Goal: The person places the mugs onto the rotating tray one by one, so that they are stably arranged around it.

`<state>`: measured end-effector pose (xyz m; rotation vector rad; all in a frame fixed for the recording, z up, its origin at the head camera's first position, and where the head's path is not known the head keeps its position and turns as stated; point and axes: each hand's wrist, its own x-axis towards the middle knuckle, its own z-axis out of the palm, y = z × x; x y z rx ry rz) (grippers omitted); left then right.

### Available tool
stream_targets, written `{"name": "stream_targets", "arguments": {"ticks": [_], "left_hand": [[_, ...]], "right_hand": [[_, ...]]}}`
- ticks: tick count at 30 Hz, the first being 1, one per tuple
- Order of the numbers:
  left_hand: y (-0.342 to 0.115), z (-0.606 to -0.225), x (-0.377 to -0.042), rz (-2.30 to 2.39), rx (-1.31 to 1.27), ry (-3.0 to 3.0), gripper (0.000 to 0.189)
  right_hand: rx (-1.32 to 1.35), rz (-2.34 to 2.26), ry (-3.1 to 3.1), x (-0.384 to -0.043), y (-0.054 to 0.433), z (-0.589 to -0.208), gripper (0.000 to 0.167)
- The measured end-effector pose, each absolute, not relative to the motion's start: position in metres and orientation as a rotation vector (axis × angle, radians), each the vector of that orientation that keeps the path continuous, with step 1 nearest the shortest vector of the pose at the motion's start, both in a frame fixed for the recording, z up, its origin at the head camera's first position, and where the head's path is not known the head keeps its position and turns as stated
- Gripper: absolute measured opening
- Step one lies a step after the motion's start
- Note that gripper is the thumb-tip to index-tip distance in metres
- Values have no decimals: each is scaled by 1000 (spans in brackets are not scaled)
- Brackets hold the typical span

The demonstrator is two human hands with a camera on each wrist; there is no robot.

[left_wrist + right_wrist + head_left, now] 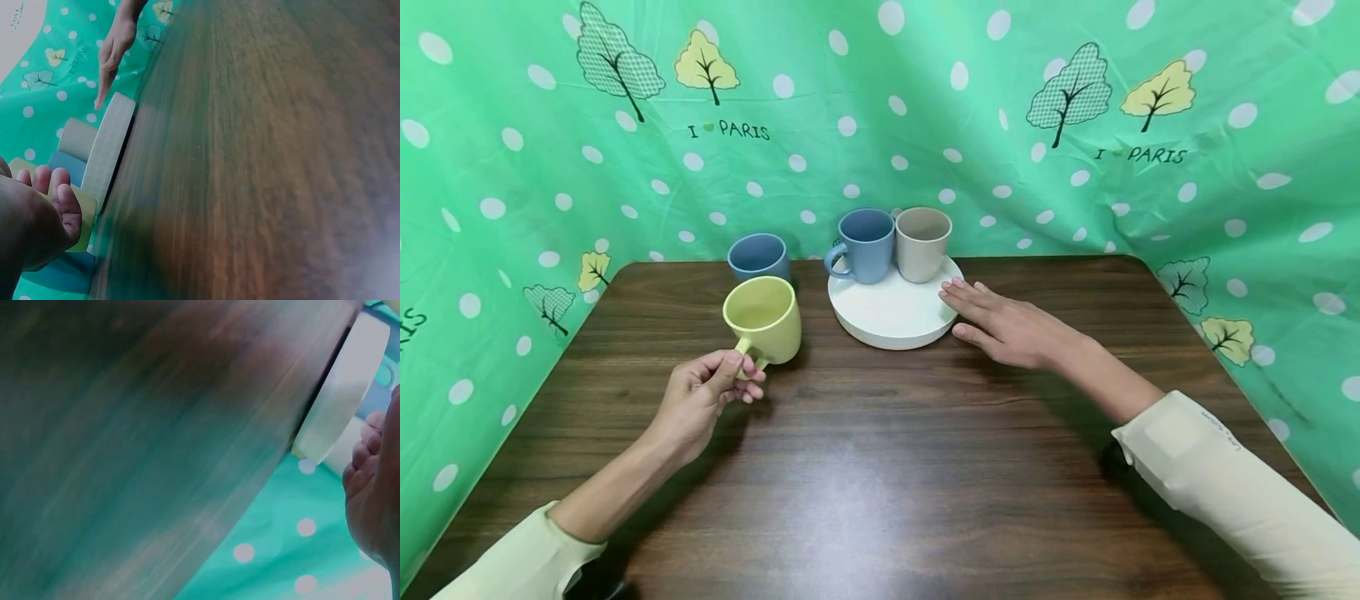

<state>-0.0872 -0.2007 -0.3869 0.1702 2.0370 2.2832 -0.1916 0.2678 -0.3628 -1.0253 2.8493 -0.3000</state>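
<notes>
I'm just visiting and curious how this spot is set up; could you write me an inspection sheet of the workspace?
Surface: dark wood-grain table, shiny toward the front.
Job's things: yellow mug in hand, in front of a blue cup; round white tray bearing a blue mug and a beige mug, both upright.
Clutter: nothing seen.
Hands (no robot grippers): left hand pinches the yellow mug's handle; right hand, fingers extended, is at the tray's right rim, contact unclear.
Cables: nothing seen.
Surroundings: green cloth behind and at both sides, printed with trees and white dots.
</notes>
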Motion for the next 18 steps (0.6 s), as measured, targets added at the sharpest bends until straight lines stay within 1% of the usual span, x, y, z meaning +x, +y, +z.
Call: {"name": "stream_targets", "arguments": {"ticks": [18], "left_hand": [[-187,-377,-102,2216,201,2088,28]], "right_hand": [[-911,-367,2889,-211,289,-371,67]]}}
